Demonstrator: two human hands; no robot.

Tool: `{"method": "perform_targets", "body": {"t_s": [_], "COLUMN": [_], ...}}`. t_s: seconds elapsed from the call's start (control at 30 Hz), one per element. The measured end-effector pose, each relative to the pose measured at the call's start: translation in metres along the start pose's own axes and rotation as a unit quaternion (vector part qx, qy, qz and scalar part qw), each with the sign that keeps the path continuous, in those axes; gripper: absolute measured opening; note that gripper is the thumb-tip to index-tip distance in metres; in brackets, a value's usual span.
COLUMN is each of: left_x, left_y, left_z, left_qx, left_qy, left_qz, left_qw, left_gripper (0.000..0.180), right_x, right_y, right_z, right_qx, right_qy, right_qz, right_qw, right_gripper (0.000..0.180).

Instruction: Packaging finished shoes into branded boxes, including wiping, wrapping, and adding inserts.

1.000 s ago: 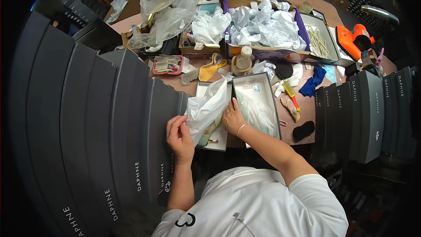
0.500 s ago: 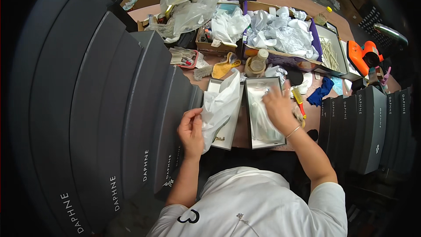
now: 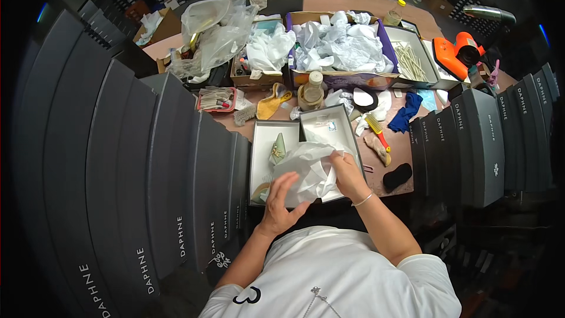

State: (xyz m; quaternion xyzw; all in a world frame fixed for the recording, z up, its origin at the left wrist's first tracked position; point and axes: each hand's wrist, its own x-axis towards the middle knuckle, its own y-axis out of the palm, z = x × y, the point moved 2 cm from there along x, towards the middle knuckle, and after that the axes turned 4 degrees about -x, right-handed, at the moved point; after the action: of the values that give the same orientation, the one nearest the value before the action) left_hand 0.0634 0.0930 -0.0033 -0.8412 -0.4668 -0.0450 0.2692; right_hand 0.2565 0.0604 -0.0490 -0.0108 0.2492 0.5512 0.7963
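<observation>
Both hands hold a crumpled sheet of white tissue paper [image 3: 306,171] above two open grey boxes. My left hand [image 3: 281,203] grips its near edge; my right hand [image 3: 347,174] pinches its right side. The left box [image 3: 262,141] holds a pale green shoe [image 3: 278,148] with a gold trim, partly covered by the paper. The right box [image 3: 332,126], possibly a lid, lies beside it and is mostly bare inside.
Rows of dark grey shoe boxes [image 3: 153,182] stand at my left and more [image 3: 477,141] at my right. Behind are a purple box of white tissue [image 3: 341,50], clear plastic bags [image 3: 215,29], a jar [image 3: 310,91], a yellow-red brush [image 3: 376,129], a blue cloth [image 3: 406,112] and an orange tool [image 3: 459,53].
The tissue paper has been gathered from over the left box toward the middle, uncovering the green shoe. My right hand left the right box and took hold of the paper.
</observation>
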Motion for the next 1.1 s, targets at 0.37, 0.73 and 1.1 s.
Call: {"method": "perform_targets", "body": {"t_s": [0.37,0.73,1.1], "left_x": [-0.06,-0.191,-0.219], "left_y": [0.001,0.003,-0.038], "left_z": [0.043,0.057,0.027], "left_qx": [-0.264,-0.477,0.056], "left_qy": [-0.327,-0.446,-0.378], "left_qz": [-0.033,-0.3,-0.132], "left_qw": [0.907,0.696,0.914], "left_gripper": [0.027,0.023,0.043], "right_x": [-0.054,-0.075,0.033], "right_y": [0.064,0.085,0.121], "right_z": [-0.016,-0.058,-0.125], "right_qx": [-0.287,-0.165,-0.582], "right_qy": [-0.233,0.114,-0.099], "right_qz": [0.162,0.415,0.277], "right_qw": [0.915,0.887,0.758], "right_gripper": [0.048,0.053,0.063]}}
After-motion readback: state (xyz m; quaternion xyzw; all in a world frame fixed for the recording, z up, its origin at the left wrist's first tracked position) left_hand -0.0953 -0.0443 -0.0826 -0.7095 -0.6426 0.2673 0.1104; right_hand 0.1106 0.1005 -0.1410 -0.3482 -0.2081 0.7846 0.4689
